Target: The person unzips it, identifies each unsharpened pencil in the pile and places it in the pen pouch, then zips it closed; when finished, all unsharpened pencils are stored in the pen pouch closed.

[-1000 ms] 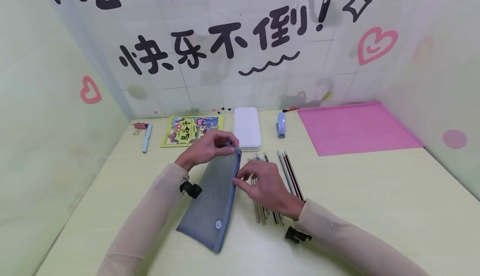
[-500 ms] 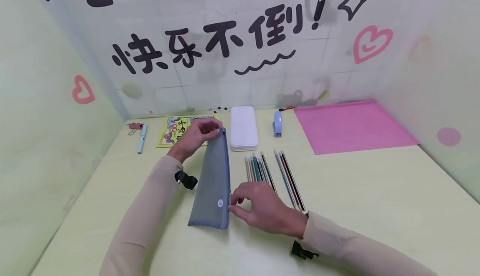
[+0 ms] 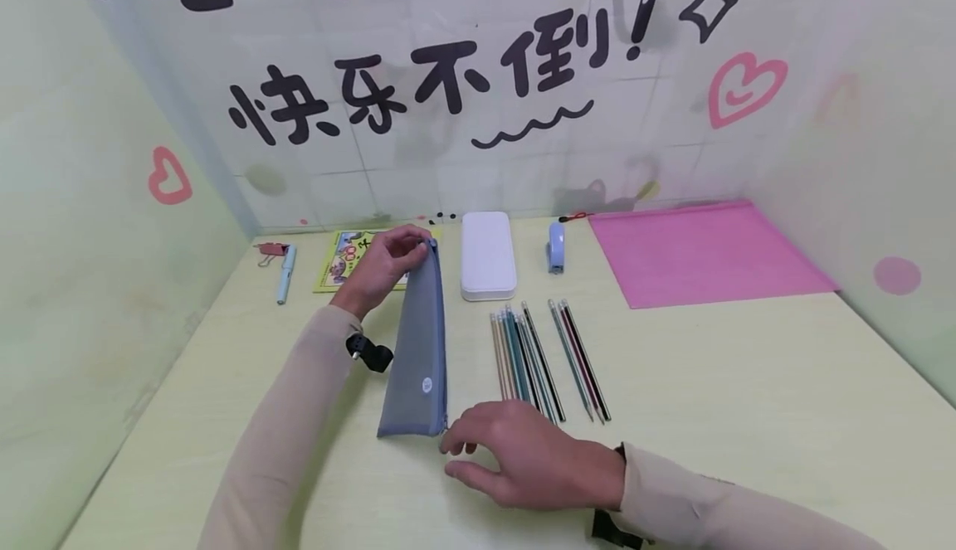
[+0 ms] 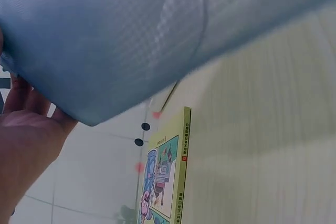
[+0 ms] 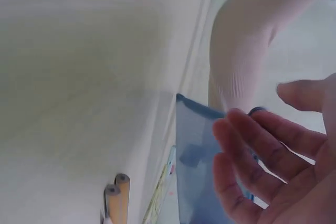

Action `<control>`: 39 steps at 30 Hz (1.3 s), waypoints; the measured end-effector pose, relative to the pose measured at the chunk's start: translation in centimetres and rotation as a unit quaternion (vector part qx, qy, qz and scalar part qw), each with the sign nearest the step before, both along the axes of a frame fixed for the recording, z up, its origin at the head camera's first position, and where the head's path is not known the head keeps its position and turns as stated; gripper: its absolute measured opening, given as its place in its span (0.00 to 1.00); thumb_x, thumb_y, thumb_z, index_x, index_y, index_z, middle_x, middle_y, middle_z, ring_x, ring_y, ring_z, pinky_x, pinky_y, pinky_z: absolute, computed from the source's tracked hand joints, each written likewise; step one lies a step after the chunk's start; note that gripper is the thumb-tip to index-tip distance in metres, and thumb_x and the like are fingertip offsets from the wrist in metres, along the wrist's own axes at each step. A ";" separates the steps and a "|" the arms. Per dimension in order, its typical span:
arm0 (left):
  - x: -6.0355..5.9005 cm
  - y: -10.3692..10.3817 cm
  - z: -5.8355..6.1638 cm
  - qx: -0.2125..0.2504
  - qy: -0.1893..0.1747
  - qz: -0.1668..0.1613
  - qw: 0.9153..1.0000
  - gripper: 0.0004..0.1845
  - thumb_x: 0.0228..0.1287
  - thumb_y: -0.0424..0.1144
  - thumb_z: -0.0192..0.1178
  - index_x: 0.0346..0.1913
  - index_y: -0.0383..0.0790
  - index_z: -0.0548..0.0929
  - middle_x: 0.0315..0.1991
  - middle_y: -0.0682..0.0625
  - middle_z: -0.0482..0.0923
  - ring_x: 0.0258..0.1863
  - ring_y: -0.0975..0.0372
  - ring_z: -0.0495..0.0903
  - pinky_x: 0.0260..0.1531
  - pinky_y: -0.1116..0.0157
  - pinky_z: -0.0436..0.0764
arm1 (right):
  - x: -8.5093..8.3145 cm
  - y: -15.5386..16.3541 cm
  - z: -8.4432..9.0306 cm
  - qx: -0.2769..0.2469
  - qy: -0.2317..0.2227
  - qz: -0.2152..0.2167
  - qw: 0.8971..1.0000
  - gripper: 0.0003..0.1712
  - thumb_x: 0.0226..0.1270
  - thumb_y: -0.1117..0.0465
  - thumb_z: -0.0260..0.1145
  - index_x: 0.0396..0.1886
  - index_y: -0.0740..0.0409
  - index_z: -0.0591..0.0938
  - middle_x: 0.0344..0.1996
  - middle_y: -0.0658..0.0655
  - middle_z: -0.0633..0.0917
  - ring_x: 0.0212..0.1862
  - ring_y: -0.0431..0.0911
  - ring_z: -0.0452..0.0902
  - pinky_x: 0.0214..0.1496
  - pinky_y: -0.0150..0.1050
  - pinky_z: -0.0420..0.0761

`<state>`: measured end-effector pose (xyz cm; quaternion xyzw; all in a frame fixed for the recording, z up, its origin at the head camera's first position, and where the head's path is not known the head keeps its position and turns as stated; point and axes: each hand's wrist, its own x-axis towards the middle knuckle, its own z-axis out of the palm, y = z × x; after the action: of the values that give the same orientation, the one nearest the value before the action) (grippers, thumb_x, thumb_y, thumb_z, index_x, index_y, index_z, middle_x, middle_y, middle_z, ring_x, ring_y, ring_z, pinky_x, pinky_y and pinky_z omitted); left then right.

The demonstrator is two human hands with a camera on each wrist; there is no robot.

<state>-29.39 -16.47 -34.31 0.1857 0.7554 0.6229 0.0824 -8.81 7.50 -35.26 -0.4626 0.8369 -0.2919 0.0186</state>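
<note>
The left hand (image 3: 381, 266) is pinching the far end of the grey-blue mesh pencil pouch (image 3: 418, 351), holding it on edge on the surface (image 3: 709, 384) beside the row of pencils (image 3: 545, 359). The right hand (image 3: 523, 455), which a second ago was near the far end at the zipper, is now resting at the near corner, fingers (image 3: 459, 440) loosely spread and holding nothing. Judging by that travel, the zipper run is probably finishing.

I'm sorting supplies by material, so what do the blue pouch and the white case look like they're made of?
Blue pouch: probably soft mesh fabric, with a fine woven grid and a limp sag under the left hand. White case: likely smooth matte plastic, with rigid rounded corners.
</note>
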 end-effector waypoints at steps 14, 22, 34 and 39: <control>0.1 0.8 -0.2 -0.013 0.000 -0.068 0.998 0.06 0.74 0.39 0.56 0.45 0.54 0.82 0.42 0.57 0.80 0.43 0.61 0.76 0.45 0.66 0.77 | -4.7 -0.4 0.2 -0.148 -0.020 -0.110 0.983 0.04 0.71 0.65 0.62 0.42 0.56 0.82 0.31 0.49 0.87 0.30 0.33 0.77 0.32 0.27 0.80; 0.2 1.1 -0.5 -0.009 -0.012 -0.073 0.997 0.06 0.74 0.39 0.56 0.45 0.53 0.81 0.41 0.56 0.78 0.40 0.62 0.75 0.41 0.67 0.77 | -6.7 -0.8 0.1 -0.180 -0.048 -0.145 0.972 0.10 0.72 0.67 0.59 0.51 0.58 0.76 0.31 0.53 0.87 0.26 0.34 0.77 0.28 0.31 0.80; 0.3 1.8 -0.9 0.003 -0.024 -0.086 0.996 0.07 0.74 0.36 0.54 0.46 0.50 0.81 0.41 0.56 0.79 0.42 0.63 0.76 0.44 0.68 0.77 | -8.8 -1.0 0.4 -0.204 -0.077 -0.174 0.960 0.16 0.76 0.64 0.55 0.60 0.57 0.71 0.31 0.55 0.87 0.25 0.52 0.82 0.24 0.33 0.77; 0.4 2.1 -1.0 -0.006 -0.016 -0.093 0.995 0.07 0.75 0.36 0.54 0.47 0.47 0.82 0.43 0.55 0.77 0.42 0.62 0.75 0.43 0.68 0.76 | -9.4 -1.1 0.5 -0.156 -0.036 -0.193 0.968 0.16 0.75 0.63 0.57 0.59 0.56 0.74 0.33 0.56 0.88 0.25 0.43 0.80 0.26 0.31 0.77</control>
<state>-29.01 -14.40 -35.32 0.2449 0.7370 0.6110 0.1534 -18.22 6.40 -34.75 -0.2783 0.8535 -0.4330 -0.0806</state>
